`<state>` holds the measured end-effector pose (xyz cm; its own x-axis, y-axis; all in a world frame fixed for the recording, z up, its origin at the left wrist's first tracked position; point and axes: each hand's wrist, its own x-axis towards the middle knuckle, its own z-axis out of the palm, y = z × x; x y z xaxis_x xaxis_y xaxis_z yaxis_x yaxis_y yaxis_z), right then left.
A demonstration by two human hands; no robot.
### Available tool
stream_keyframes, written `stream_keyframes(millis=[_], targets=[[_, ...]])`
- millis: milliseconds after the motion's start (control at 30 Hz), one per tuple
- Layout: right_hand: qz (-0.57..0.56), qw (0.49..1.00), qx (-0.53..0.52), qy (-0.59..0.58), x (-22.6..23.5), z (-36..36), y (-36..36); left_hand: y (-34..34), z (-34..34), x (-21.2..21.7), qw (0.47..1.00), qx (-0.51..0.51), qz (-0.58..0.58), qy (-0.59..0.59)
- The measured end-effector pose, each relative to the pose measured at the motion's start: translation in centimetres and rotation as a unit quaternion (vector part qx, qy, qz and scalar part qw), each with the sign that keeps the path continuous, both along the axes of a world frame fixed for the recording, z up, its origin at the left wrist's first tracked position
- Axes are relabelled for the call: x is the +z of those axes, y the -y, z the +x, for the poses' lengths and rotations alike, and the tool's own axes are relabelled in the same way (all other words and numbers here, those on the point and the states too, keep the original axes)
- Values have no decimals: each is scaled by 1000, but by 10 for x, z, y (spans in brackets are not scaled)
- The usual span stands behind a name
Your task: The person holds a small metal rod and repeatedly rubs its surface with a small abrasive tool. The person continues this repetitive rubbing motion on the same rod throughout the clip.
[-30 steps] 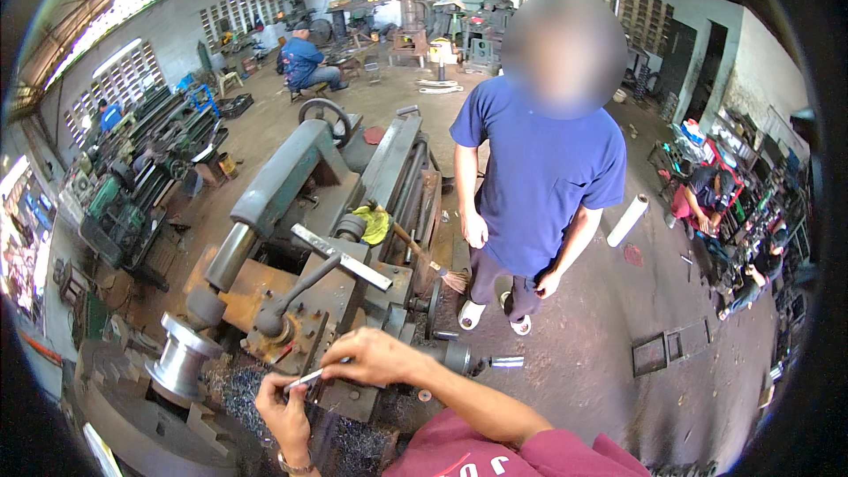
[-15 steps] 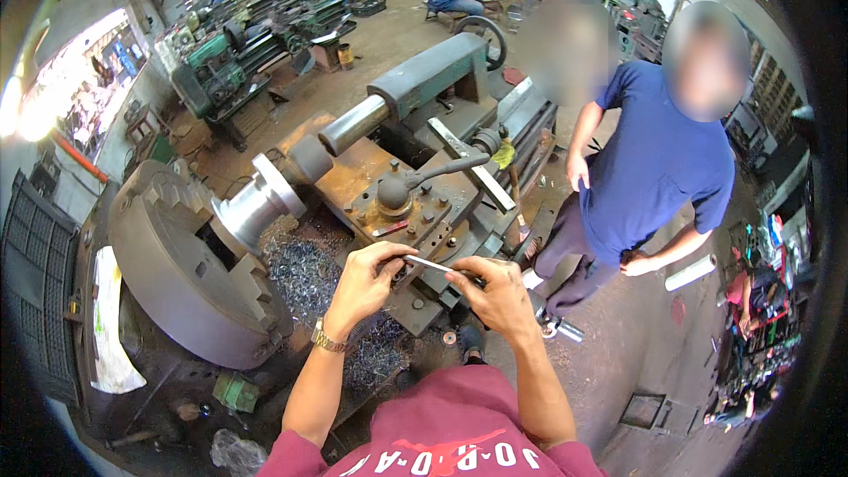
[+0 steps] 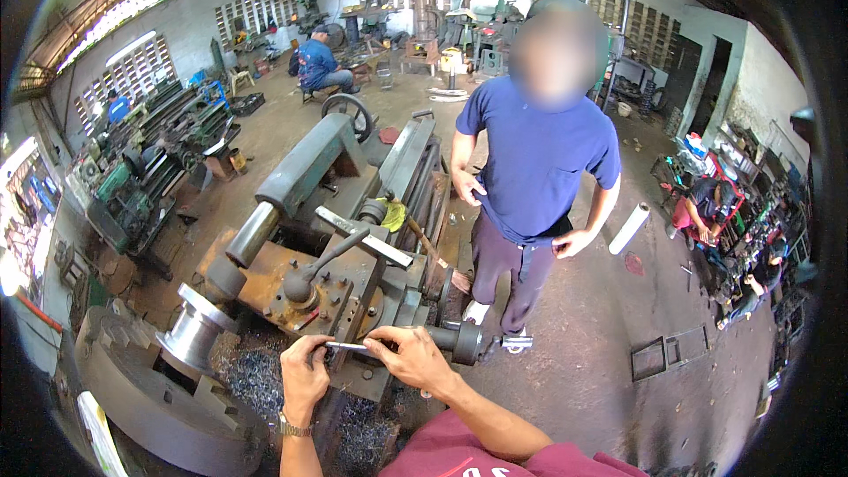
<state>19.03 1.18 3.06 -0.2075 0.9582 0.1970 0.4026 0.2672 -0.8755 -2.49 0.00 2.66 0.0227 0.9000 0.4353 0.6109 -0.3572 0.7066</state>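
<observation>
Both hands pinch a slim grey metal bar (image 3: 347, 347) between them, over the near side of the lathe carriage. My left hand (image 3: 304, 373) is closed on the bar's left end between thumb and fingertips. At the other end, my right hand (image 3: 411, 358) grips it with thumb and fingers. Just beyond stands the tool post with its round knob and long lever (image 3: 300, 290). To the left, a shiny flanged metal workpiece (image 3: 194, 331) sits between the big jawed chuck (image 3: 168, 415) and the tailstock (image 3: 305, 168).
A co-worker in a blue shirt (image 3: 539, 159) stands beyond the lathe on the right, hands free. Metal shavings (image 3: 252, 371) lie below the workpiece. A white roll (image 3: 629, 228) and a metal frame (image 3: 649, 359) are on the floor. Another person (image 3: 320, 64) sits farther back.
The view has swung up and to the right, so the lathe and my hands appear farther left and lower. Both hands still hold the bar. The co-worker's arms have shifted slightly.
</observation>
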Motion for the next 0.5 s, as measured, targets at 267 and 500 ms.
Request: stream_keyframes(millis=[267, 500], targets=[[44, 949, -183, -252, -17, -22, -16, -1, 9, 23, 990, -78, -44, -111], [2, 816, -212, -538, -33, -25, -23, -31, 20, 4, 978, -173, -12, -118]])
